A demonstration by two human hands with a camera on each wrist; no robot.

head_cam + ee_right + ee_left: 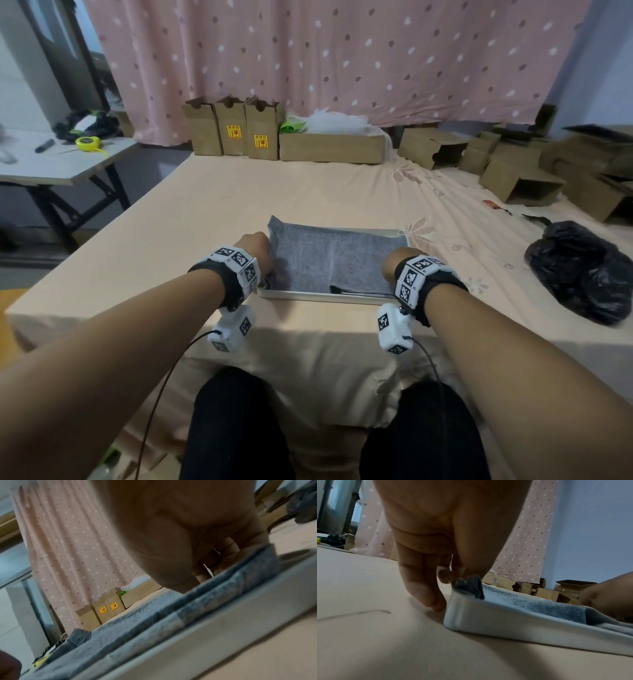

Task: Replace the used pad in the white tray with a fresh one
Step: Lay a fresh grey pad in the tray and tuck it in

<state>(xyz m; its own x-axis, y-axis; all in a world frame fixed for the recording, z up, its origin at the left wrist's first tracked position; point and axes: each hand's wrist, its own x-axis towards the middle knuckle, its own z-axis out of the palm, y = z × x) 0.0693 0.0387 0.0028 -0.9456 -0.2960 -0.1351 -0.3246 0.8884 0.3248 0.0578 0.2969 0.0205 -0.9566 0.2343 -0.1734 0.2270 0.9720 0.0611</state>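
Note:
A shallow white tray (325, 297) lies on the bed in front of me with a grey pad (335, 260) spread inside it. The pad's far-left corner sticks up over the rim. My left hand (257, 250) is at the tray's left end. In the left wrist view the left hand (453, 574) pinches a raised pad corner (471, 586) above the tray wall (488, 616). My right hand (394, 263) is at the tray's near-right corner. In the right wrist view its curled fingers (228, 555) hold the pad's lifted edge (264, 559); the pad (145, 626) is creased along the tray wall (223, 623).
The bed's peach sheet (205, 198) surrounds the tray. A black plastic bag (582, 270) lies to the right. Cardboard boxes (233, 133) stand along the pink curtain, and more boxes (513, 178) lie at the far right. A side table (51, 164) with a yellow tape measure (88, 142) stands to the left.

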